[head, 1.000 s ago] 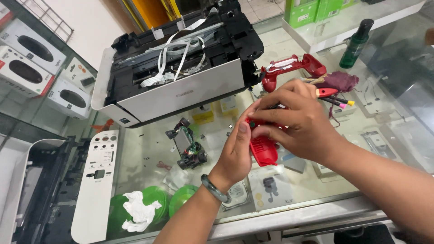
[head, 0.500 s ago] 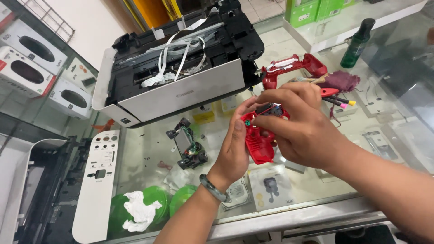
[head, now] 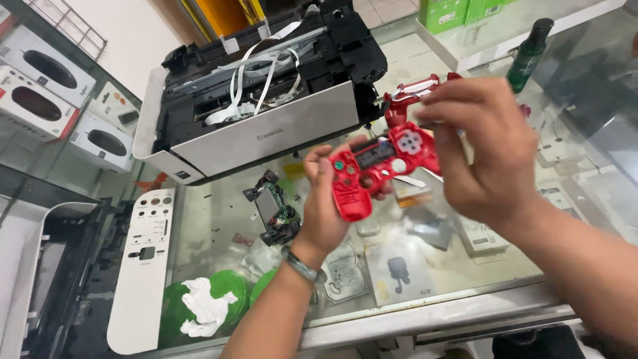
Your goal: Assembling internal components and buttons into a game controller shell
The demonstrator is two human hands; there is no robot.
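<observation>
My left hand (head: 330,199) holds a red game controller front shell (head: 382,166) above the glass counter, its inner side turned toward me with button holes showing. My right hand (head: 488,149) hovers just right of the shell, fingers curled near its upper right corner; whether it pinches a small part is unclear. A second red controller shell (head: 412,93) lies behind on the glass. A black circuit board assembly (head: 274,209) rests on the counter left of my left hand.
An opened printer (head: 259,93) with loose white ribbon cables sits at the back. A white printer panel (head: 143,266) lies at the left. Green lids with a white tissue (head: 203,306) sit near the front edge. A dark green bottle (head: 530,56) stands at the right.
The red shell has been turned over and lifted, from edge-on between both hands to flat in my left hand. My right hand has drawn off to the right.
</observation>
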